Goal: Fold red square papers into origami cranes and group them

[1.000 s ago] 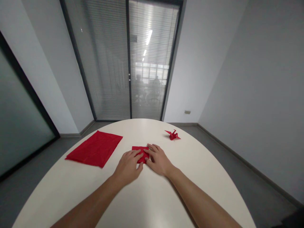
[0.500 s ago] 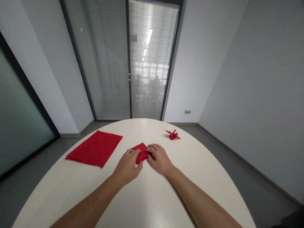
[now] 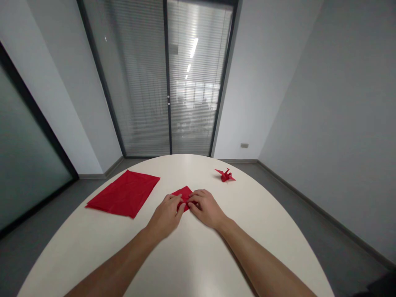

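Observation:
A small folded piece of red paper [image 3: 186, 192] lies on the table between my hands, its far corner pointing away from me. My left hand [image 3: 165, 212] grips its left side, with thumb and fingers bent in on the paper. From the right, my right hand [image 3: 207, 207] holds the other side, fingertips pressed close to the left thumb. The fingers hide much of the paper's middle and side edges.
The round white table [image 3: 185, 260] carries a large red paper sheet [image 3: 123, 194] at the left. A red origami crane [image 3: 226, 175] stands at the back right. Beyond the table is a glass door [image 3: 192, 123] with blinds.
Both thumbs have moved inward onto the paper, and the right fingers have shifted slightly left, nearer the left hand. The large sheet and the crane stay in place.

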`<state>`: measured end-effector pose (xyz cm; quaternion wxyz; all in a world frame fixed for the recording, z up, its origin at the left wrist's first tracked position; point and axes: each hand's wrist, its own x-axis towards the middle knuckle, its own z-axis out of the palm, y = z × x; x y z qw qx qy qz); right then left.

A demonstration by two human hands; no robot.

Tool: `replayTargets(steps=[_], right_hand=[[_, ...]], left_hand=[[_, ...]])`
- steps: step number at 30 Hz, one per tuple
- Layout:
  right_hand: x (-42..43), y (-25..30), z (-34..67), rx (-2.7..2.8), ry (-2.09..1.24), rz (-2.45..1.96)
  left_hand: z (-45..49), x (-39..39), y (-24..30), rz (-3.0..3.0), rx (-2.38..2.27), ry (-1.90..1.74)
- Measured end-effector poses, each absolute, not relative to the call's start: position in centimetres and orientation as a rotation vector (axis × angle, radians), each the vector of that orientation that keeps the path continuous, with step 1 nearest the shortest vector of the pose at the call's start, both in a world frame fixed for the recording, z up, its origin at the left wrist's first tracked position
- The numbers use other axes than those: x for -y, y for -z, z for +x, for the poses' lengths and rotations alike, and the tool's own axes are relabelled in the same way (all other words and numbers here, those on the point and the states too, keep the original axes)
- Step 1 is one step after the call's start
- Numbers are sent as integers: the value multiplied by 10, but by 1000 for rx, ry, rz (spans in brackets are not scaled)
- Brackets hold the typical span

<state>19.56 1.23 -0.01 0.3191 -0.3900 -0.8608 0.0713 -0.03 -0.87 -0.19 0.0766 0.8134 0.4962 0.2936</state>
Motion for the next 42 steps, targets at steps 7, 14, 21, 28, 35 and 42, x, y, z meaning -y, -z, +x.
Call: replayTargets(steps=[7, 14, 21, 28, 35, 42], right_hand=[[-9, -6, 195, 2226, -234, -1114], [-10, -2, 195, 2173, -280, -1149], [-11, 0, 197, 2169, -282, -1169], [-11, -2, 197, 2186, -282, -1157], [-11, 0, 196, 2170, -293, -1174], [-11, 1, 200, 2185, -304, -1105]], left_hand=[[-1, 10, 2, 2456, -1528, -847], [-1, 7, -1, 2521, -1622, -761], [-3, 4, 3, 2458, -1673, -751], [-3, 3, 7, 2420, -1625, -823], [-5, 3, 9, 2403, -1562, -889], [-6, 3, 10, 2353, -1584, -902]])
